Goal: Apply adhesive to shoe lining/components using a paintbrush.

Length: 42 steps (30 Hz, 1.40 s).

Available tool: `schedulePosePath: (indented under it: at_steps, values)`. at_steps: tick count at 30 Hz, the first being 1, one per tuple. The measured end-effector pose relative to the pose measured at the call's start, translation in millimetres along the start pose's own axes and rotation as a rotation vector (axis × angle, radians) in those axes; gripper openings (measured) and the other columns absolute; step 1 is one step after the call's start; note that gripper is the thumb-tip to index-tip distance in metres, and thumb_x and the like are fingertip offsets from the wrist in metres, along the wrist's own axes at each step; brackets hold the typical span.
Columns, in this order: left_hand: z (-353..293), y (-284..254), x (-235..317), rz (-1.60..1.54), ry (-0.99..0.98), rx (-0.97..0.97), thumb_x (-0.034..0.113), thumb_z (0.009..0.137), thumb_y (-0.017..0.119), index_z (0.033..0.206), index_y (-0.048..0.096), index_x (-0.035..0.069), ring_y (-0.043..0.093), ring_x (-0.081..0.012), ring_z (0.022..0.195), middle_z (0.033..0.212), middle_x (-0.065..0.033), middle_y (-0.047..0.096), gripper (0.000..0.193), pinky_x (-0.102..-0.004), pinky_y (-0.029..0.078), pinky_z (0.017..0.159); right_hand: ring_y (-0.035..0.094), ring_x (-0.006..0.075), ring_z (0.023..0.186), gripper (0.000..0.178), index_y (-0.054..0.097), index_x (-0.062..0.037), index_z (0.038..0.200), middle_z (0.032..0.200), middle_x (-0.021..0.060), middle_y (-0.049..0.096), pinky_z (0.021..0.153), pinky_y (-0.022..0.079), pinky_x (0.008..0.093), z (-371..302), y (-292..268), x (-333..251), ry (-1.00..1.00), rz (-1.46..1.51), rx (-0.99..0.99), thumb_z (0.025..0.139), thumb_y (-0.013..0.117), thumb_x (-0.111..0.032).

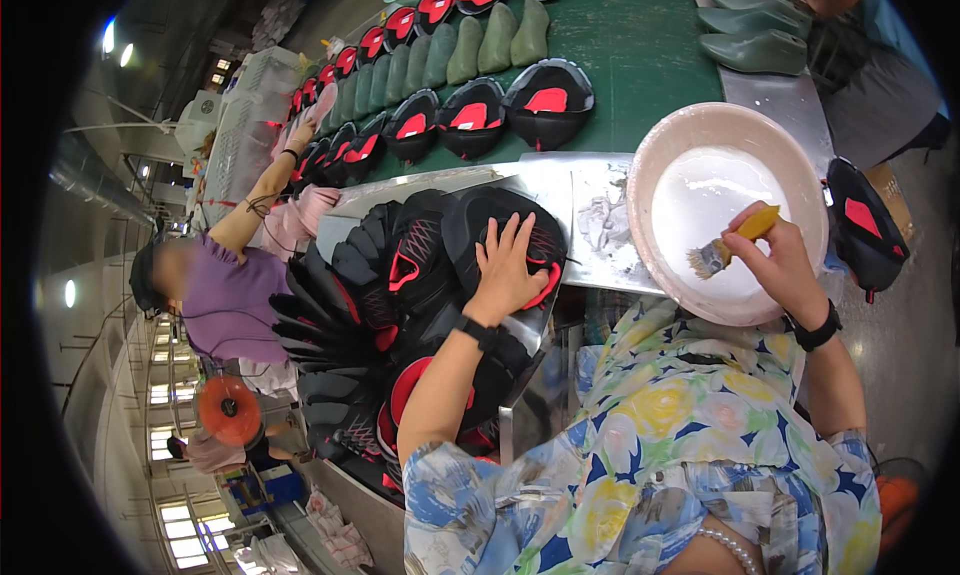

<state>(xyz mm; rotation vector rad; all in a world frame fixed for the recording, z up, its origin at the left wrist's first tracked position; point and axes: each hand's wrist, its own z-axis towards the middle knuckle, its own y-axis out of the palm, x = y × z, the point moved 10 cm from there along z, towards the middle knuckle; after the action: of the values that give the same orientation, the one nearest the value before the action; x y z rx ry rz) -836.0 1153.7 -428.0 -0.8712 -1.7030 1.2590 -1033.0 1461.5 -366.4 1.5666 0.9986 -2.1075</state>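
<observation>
My right hand (777, 260) is closed round the yellow handle of a paintbrush (712, 257). The brush's bristles point left, over the white liquid (700, 190) in a wide pale pink basin (650, 145); whether they touch the liquid I cannot tell. My left hand (508, 270) lies with spread fingers on a black shoe upper (470, 220) with red lining. That upper rests on top of a heap of black and red shoe uppers (360, 265) on my left.
Beyond, a green table (640, 65) bears rows of black uppers with red insides (470, 115) and green shoe lasts (497, 40). More lasts (755, 52) stand at the far right. A single upper (862, 225) sits right of the basin. A co-worker in purple (235, 295) reaches across at left; another person (880, 75) is at far right.
</observation>
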Motion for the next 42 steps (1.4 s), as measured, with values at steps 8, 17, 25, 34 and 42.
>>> schedulePosePath:
  at_steps: [8, 17, 25, 34, 42]
  values:
    - [-23, -37, 21, 0.125, 0.298, 0.048, 0.002, 0.061, 0.070, 0.107, 0.063, 0.009, 0.050, -0.0407, 0.120, 0.121, -0.0132, 0.056, 0.047, -0.0470, 0.046, 0.101, 0.066, 0.0288, 0.064, 0.029, 0.066, 0.0039, 0.090, 0.074, 0.0189, 0.067, 0.061, 0.049, 0.0387, 19, -28, 28, 0.067, -0.273, -0.047, 0.088, 0.071, -0.024]
    - [-101, -215, -83, -0.047, 0.009, 0.832, 0.013, 0.086, 0.071, 0.133, 0.058, 0.000, 0.063, -0.0226, 0.112, 0.122, -0.0122, 0.065, 0.051, -0.0352, 0.049, 0.101, 0.067, 0.0430, 0.080, 0.031, 0.062, 0.0014, 0.098, 0.083, 0.0255, 0.068, 0.074, 0.052, 0.0490, 63, 47, 60, 0.014, -0.245, -0.195, 0.088, 0.071, -0.027]
    - [-89, -202, -54, 0.180, 0.146, 0.844, 0.016, 0.087, 0.070, 0.136, 0.055, -0.003, 0.063, -0.0243, 0.116, 0.129, -0.0161, 0.063, 0.054, -0.0392, 0.050, 0.101, 0.066, 0.0422, 0.083, 0.019, 0.060, -0.0013, 0.093, 0.081, 0.0213, 0.066, 0.076, 0.050, 0.0497, 29, 38, 62, -0.119, -0.497, -0.430, 0.083, 0.071, -0.014]
    - [31, -162, 91, -0.130, 0.446, 0.848, 0.017, 0.088, 0.070, 0.136, 0.055, -0.004, 0.063, -0.0248, 0.116, 0.131, -0.0168, 0.063, 0.055, -0.0397, 0.050, 0.101, 0.068, 0.0256, 0.084, 0.022, 0.063, -0.0012, 0.099, 0.090, 0.0121, 0.070, 0.079, 0.052, 0.0345, 61, -69, -39, -0.279, -0.042, -0.001, 0.093, 0.069, -0.021]
    - [50, -160, 143, -0.350, 0.633, 0.802, 0.018, 0.088, 0.071, 0.136, 0.054, -0.004, 0.063, -0.0252, 0.117, 0.131, -0.0173, 0.062, 0.056, -0.0402, 0.050, 0.101, 0.065, 0.0301, 0.061, 0.036, 0.059, 0.0001, 0.090, 0.070, 0.0141, 0.067, 0.059, 0.050, 0.0366, 49, -110, -23, -0.215, -0.139, 0.289, 0.089, 0.075, -0.032]
